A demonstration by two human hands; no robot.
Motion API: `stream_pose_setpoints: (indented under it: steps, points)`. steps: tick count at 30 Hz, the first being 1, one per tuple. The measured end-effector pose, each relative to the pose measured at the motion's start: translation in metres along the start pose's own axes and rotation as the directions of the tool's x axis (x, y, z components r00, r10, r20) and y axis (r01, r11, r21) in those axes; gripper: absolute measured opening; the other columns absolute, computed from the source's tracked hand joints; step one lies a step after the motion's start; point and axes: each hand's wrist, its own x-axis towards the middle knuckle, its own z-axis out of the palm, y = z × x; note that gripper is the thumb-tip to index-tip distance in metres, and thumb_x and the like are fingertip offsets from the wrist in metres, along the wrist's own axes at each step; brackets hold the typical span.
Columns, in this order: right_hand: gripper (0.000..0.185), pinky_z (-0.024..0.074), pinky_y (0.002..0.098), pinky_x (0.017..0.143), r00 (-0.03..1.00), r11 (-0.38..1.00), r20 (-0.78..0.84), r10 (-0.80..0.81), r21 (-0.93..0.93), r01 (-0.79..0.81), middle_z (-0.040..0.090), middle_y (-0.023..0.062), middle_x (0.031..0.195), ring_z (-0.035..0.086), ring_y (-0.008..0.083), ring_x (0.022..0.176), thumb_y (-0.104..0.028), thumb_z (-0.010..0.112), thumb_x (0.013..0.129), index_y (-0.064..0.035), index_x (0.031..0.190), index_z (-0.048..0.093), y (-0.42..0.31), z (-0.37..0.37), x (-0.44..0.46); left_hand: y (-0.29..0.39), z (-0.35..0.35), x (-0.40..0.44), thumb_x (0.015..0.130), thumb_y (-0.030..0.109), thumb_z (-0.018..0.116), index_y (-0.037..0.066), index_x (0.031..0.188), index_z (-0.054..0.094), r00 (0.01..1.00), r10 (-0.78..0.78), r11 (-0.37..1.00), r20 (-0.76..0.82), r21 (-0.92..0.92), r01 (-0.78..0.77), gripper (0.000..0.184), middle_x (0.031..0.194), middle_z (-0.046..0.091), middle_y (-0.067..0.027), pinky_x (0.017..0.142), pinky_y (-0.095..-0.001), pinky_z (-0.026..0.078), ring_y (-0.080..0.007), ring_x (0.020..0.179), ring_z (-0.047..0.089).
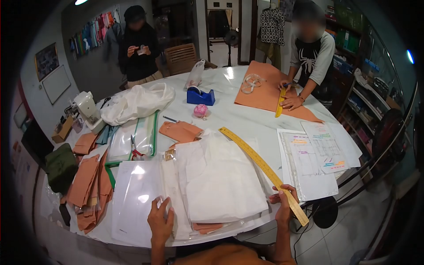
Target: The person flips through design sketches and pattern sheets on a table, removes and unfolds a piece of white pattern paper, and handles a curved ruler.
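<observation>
A long yellow ruler (260,164) slants across the right side of a stack of white paper (225,181). My right hand (283,203) is closed round the ruler near its lower end. My left hand (160,218) rests with its fingers apart at the lower edge of the clear plastic sleeves, left of the stack, and holds nothing. Under the near edge of the stack, a bit of orange fabric (207,228) shows. Left of my left hand lies a plastic-covered white sheet (134,194). Scissors with red handles (136,152) lie above that sheet.
Orange fabric pieces (84,181) and a green cloth (60,168) lie at the left. A blue tape dispenser (200,96) and pink pincushion (200,111) stand mid-table. Marked papers (316,154) lie right. One person marks orange fabric (260,92) with a ruler; another stands at the back left.
</observation>
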Motion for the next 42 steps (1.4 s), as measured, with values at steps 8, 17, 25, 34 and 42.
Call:
stream_pose_setpoints:
  steps: [8,17,25,34,42]
  points:
    - [0.019,0.0522,0.0259,0.054,1.000,1.000,-0.005,-0.013,-0.011,0.013,0.066,0.0197,0.093,0.063,0.0176,0.058,-0.004,0.053,0.087,0.0017,0.105,0.052,0.002,0.000,0.000,-0.006,0.003,0.001,0.081,0.010,0.062,0.004,0.113,0.064,0.996,0.082,0.996,-0.045,0.026,-0.081,0.033,0.113,0.056,-0.0175,0.053,-0.0315,0.043,-0.0189,0.053,0.049]
    - [0.020,0.0522,0.0255,0.054,1.000,1.000,0.000,-0.012,-0.015,0.012,0.066,0.0207,0.093,0.063,0.0178,0.059,-0.005,0.053,0.086,0.0018,0.105,0.053,0.002,0.001,0.000,-0.002,0.001,0.000,0.081,0.011,0.062,0.004,0.113,0.064,1.000,0.002,1.000,-0.006,-0.017,-0.002,0.033,0.115,0.056,-0.0189,0.060,-0.0339,0.045,-0.0237,0.066,0.053]
    - [0.022,0.0535,0.0259,0.056,1.000,1.000,0.012,-0.007,-0.014,0.007,0.065,0.0221,0.095,0.065,0.0197,0.063,-0.004,0.052,0.087,0.0023,0.108,0.052,0.002,-0.001,0.000,0.010,-0.005,0.002,0.082,0.012,0.061,0.005,0.113,0.064,0.992,-0.109,0.992,0.059,-0.050,0.112,0.033,0.118,0.055,-0.0220,0.077,-0.0401,0.050,-0.0369,0.095,0.062]
    - [0.022,0.0575,0.0330,0.071,0.942,0.943,-0.079,-0.325,-0.101,0.317,0.064,0.0225,0.101,0.067,0.0264,0.091,-0.003,0.048,0.092,0.0026,0.113,0.050,-0.008,0.004,0.000,0.015,-0.009,0.004,0.081,0.012,0.062,0.005,0.113,0.064,0.984,-0.155,0.985,0.090,-0.064,0.161,0.032,0.118,0.055,-0.0214,0.077,-0.0401,0.050,-0.0369,0.094,0.062]
    - [0.022,0.0551,0.0339,0.081,0.862,0.791,0.024,-0.507,-0.384,0.476,0.065,0.0183,0.102,0.065,0.0233,0.096,-0.002,0.048,0.094,0.0034,0.115,0.053,-0.018,0.009,0.062,-0.002,0.000,0.001,0.080,0.010,0.062,0.005,0.113,0.065,1.000,-0.004,1.000,0.000,-0.021,0.004,0.033,0.115,0.056,-0.0183,0.059,-0.0331,0.045,-0.0225,0.065,0.052]
